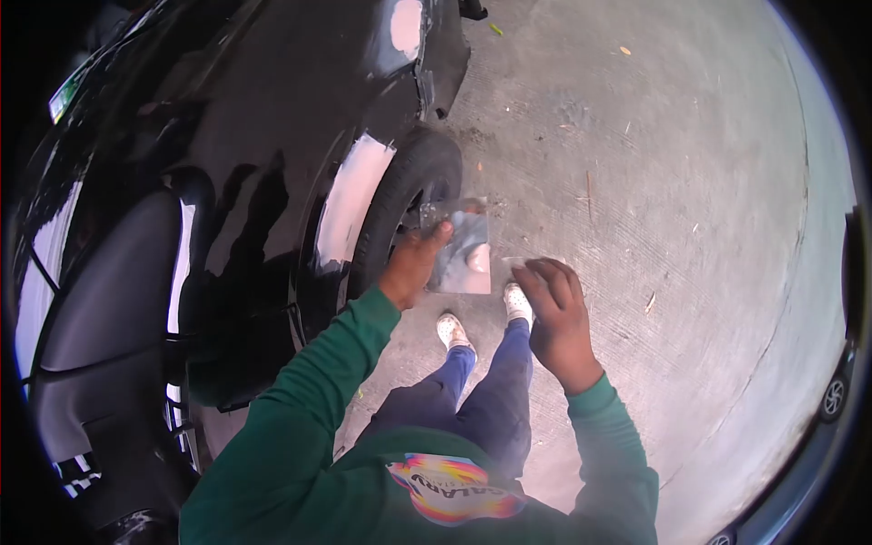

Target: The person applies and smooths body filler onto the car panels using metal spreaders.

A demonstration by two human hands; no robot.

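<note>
My left hand (419, 263) grips a flat, shiny mixing board (451, 274) by its left edge, thumb on top. On the board's right side lies a blob of pale pink paste (478, 258). Just right of the board, my right hand (559, 318) is closed in a pinch, palm down. A thin pale edge shows at its fingertips, too slim to name. Left of my left hand is a black car's tyre (427, 163), with a pale pink filler patch (356, 200) on the fender above it.
The black car (272, 109) fills the left side, its door open with the dark inner panel (109, 282) showing. Another pink patch (406, 25) is near the bumper. Concrete floor (636, 182) stretches right, with scattered bits of debris. A second vehicle's wheel (834, 397) shows at the far right.
</note>
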